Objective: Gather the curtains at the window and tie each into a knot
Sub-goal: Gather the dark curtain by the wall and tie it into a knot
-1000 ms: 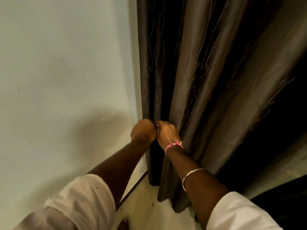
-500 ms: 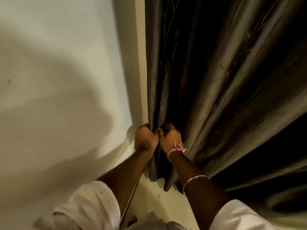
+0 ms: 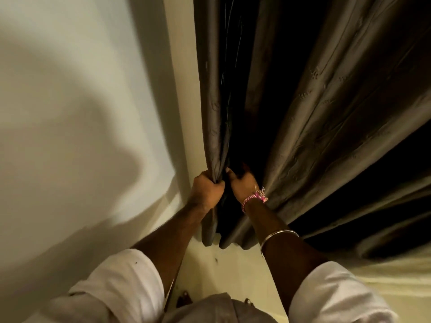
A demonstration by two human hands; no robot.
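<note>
A pale wall meets a dark brown curtain hanging lengthwise floorward. The left hand clenches its gathered edge folds; the right hand curls into the next pleats. Gathering seems underway; next, pull the remaining width leftward before knotting.

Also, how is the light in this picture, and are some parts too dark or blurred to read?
Head view: warm, dim light; a large soft shadow lies on the wall. Deep folds of the curtain go nearly black, hiding detail between the left hand and right hand. The edges look smeared and the wide angle bends straight lines; the white sleeves are soft.
</note>
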